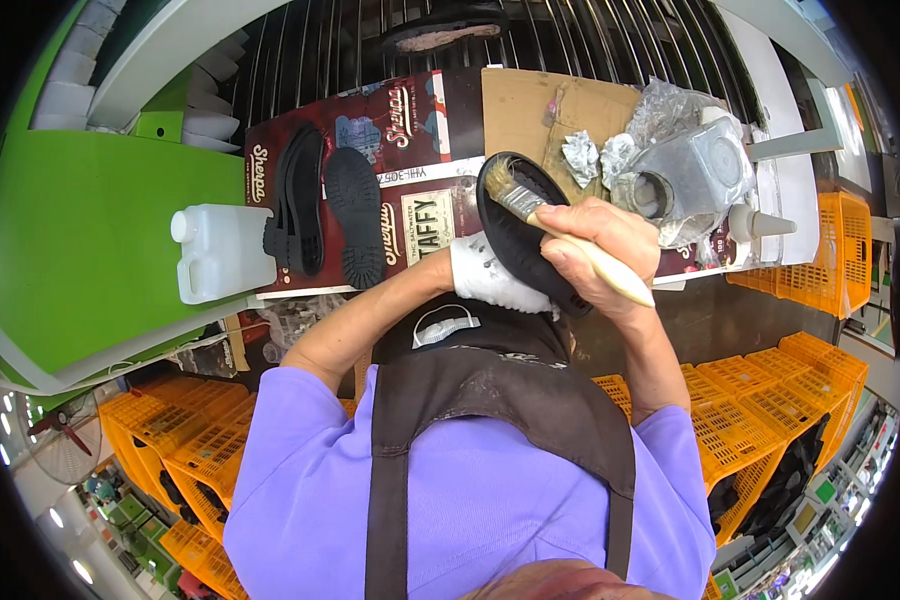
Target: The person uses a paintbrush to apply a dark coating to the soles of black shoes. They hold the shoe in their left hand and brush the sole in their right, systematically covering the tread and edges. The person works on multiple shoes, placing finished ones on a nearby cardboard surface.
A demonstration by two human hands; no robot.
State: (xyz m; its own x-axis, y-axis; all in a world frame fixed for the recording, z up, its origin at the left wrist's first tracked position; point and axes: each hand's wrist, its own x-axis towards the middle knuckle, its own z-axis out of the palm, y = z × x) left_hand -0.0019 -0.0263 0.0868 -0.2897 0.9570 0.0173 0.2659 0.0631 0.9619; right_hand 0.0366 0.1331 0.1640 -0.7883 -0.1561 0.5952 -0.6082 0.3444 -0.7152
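My left hand (495,275), in a white glove with dark smudges, grips a black shoe sole (528,248) from beneath and along its near side. The sole is tilted, its hollowed, rimmed face up. My bare right hand (610,245) is closed around the pale handle of a flat paintbrush (518,202). Its bristles touch the sole's inner face near the far end. Left of my gloved hand, a treaded black sole (356,215) lies on printed cardboard (425,135). Beside it are more black soles (305,205), close together and partly overlapping.
A white plastic jug (225,255) lies by a green surface (120,210) at left. At right are crumpled white paper (580,157), a clear plastic container (705,170) in plastic film and a nozzle bottle (760,223). Beyond the cardboard, a black shoe (445,38) sits on metal rollers. Orange crates (760,395) stand nearby.
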